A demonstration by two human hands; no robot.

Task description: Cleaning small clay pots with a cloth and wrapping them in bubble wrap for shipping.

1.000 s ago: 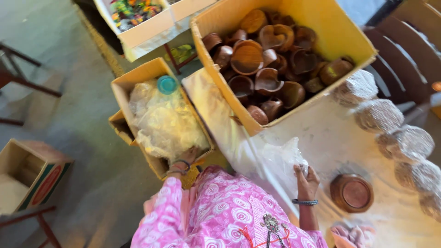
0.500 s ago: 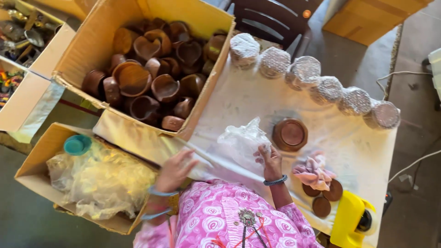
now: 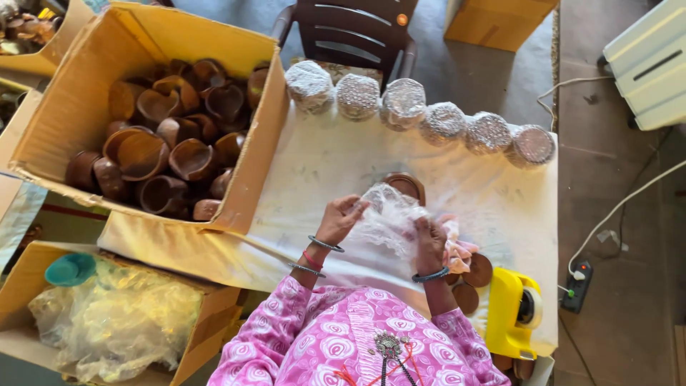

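Note:
My left hand (image 3: pixel 341 218) and my right hand (image 3: pixel 429 243) both grip a clear plastic bag (image 3: pixel 389 221) above the white-covered table (image 3: pixel 329 161). Just behind the bag sits a brown clay bowl (image 3: pixel 404 186), partly hidden by it. To the right of my right hand lie pink crumpled material (image 3: pixel 456 246) and two small brown clay discs (image 3: pixel 477 270). Bangles ring both wrists, and pink patterned sleeves cover my arms.
A cardboard box (image 3: pixel 268 121) of brown clay cups stands on the left. Several foil-wrapped bundles (image 3: pixel 443 123) line the table's far edge. A yellow tape dispenser (image 3: pixel 513 311) sits at the near right corner. A lower box (image 3: pixel 21 279) holds plastic bags; a dark chair (image 3: pixel 354 32) stands behind.
My left hand has come from the lower box up to the table and joined my right hand on the plastic bag. The camera view has swung to the right.

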